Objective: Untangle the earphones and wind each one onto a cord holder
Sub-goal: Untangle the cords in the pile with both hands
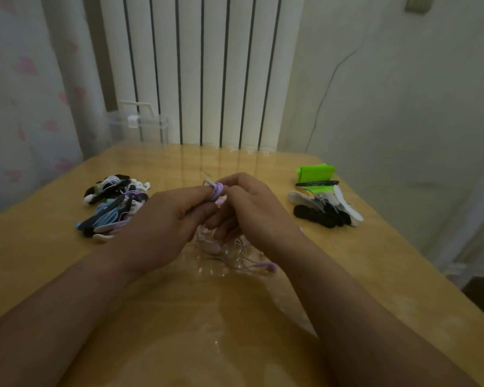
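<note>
Left hand (162, 219): grips the cord holder, purple cord (217, 191) coiled on it.
Right hand (252, 210): pinches the cord beside the coil.
Advice: keep turns snug, feed slack evenly.

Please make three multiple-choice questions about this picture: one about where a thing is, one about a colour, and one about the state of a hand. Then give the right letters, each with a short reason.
1. Where on the table is the green object?
A. On the far right side
B. At the near left edge
C. Under the hands

2. What colour is the cord held between the hands?
A. Black
B. Purple
C. Green

3. What is the left hand doing?
A. Lying flat on the table
B. Pinching the cord
C. Holding a pen

Answers:
1 A: it stands at the right, just behind the black and white holders.
2 B: the small coil is pale purple.
3 B: its fingers curl onto the coil, and the right hand pinches it too.
</note>
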